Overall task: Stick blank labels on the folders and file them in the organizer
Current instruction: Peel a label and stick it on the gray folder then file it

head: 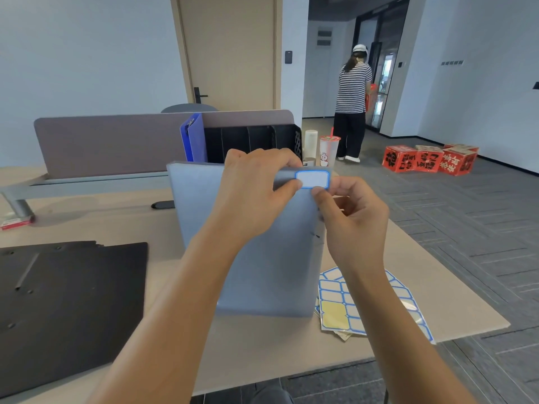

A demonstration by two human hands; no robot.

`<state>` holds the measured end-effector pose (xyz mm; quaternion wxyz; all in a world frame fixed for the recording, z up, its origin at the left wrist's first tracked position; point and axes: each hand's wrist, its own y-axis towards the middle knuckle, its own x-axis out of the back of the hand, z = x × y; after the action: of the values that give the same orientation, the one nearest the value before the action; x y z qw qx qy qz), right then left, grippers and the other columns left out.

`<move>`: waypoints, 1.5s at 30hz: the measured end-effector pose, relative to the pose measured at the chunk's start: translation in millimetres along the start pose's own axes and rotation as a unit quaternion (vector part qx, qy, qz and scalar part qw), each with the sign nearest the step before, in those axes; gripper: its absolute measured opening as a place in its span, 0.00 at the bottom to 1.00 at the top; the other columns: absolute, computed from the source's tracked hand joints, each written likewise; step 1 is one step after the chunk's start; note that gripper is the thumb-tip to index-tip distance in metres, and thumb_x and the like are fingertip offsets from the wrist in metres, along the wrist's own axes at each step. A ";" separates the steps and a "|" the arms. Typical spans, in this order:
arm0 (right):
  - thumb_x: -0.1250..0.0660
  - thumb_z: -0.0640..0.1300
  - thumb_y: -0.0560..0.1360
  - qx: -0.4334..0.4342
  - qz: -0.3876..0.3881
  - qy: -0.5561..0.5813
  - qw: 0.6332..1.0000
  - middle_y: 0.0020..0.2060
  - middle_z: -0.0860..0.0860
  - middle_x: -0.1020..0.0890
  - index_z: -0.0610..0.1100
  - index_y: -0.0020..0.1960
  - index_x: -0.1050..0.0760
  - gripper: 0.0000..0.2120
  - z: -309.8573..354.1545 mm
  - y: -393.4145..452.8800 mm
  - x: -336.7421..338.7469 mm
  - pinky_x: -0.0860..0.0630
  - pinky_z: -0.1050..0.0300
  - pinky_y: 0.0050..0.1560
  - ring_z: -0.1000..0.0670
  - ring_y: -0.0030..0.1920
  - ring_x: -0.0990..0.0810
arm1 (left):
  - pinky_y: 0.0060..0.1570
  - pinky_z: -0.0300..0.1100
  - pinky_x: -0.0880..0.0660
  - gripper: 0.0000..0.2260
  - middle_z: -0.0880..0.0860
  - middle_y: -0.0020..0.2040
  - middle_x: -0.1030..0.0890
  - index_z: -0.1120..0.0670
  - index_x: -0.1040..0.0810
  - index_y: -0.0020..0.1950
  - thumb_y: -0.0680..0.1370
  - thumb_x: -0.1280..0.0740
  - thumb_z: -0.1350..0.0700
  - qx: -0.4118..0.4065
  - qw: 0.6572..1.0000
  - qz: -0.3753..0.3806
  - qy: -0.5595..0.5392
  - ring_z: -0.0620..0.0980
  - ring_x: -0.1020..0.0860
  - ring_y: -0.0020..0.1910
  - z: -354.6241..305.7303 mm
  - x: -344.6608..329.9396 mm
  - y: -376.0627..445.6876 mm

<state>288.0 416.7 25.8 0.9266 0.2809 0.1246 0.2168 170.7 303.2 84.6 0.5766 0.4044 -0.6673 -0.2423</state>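
Label (312, 179) on grey folder (262, 258): blank, blue border, no writing
Label sheets (344, 304) on desk: blank, no writing
Red boxes (428, 160) on floor: large black characters, not legible
Plastic cup (329, 151): cartoon figure print, text too small to read
Red packet (16, 223): unreadable

There is just one camera, worn on the person's head. It looks forward and down, from very near, over both arms to the desk (408, 287). The picture is wide, so it also takes in the far door (230, 48) and the floor (466, 217) on the right.
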 end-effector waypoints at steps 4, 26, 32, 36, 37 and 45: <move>0.26 0.37 0.79 -0.030 0.041 0.029 0.998 0.39 0.51 0.16 0.46 0.49 0.16 0.05 -4.4 -4.6 3.6 0.21 0.49 0.42 0.50 0.37 0.21 | 0.56 0.49 0.34 0.06 0.40 0.49 0.17 0.46 0.19 0.52 0.76 0.28 0.53 -0.008 1.000 -0.015 0.000 0.45 0.23 0.46 0.0 -0.5 -4.1; 0.31 0.44 0.83 -0.065 0.084 -0.009 0.994 0.34 0.47 0.23 0.44 0.47 0.21 0.07 -20.5 -36.1 -14.8 0.32 0.60 0.35 0.52 0.35 0.30 | 0.67 0.50 0.27 0.29 0.47 0.68 0.24 0.49 0.33 0.77 0.78 0.27 0.51 0.429 0.873 -0.157 -0.172 0.49 0.25 0.68 55.2 -3.4 -129.2; 0.33 0.37 0.83 -0.093 0.097 -0.027 0.991 0.39 0.60 0.16 0.46 0.53 0.20 0.06 -35.8 -58.6 -15.2 0.29 0.68 0.38 0.60 0.37 0.22 | 0.65 0.45 0.27 0.24 0.46 0.64 0.22 0.50 0.30 0.74 0.79 0.29 0.57 0.414 0.877 -0.165 -0.179 0.46 0.24 0.63 58.2 -1.3 -136.7; 0.31 0.39 0.82 -0.103 0.101 -0.071 0.987 0.36 0.59 0.16 0.51 0.53 0.19 0.08 -52.5 -71.0 -9.0 0.29 0.65 0.37 0.60 0.34 0.24 | 0.45 0.22 0.30 0.27 0.50 0.62 0.22 0.53 0.32 0.76 0.79 0.28 0.61 0.413 0.879 -0.157 -0.179 0.31 0.22 0.47 60.4 -9.1 -142.4; 0.31 0.39 0.82 -0.103 0.099 -0.076 0.987 0.36 0.59 0.16 0.52 0.52 0.19 0.08 -54.3 -71.3 -7.8 0.27 0.60 0.38 0.59 0.34 0.24 | 0.44 0.22 0.30 0.29 0.52 0.63 0.22 0.53 0.33 0.77 0.78 0.28 0.62 0.416 0.877 -0.156 -0.183 0.29 0.22 0.44 62.7 -12.9 -144.2; 0.29 0.52 0.78 -0.101 0.093 -0.058 0.989 0.41 0.46 0.12 0.60 0.54 0.15 0.07 -45.6 -58.5 -12.3 0.17 0.30 0.49 0.34 0.45 0.16 | 0.70 0.52 0.28 0.33 0.46 0.71 0.25 0.46 0.37 0.80 0.77 0.27 0.57 0.409 0.875 -0.154 -0.207 0.48 0.26 0.69 76.2 -16.8 -117.6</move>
<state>280.5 388.4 -43.4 0.9318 0.2079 0.0210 0.2967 127.9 240.7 -34.5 0.1637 0.6421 -0.7406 -0.1114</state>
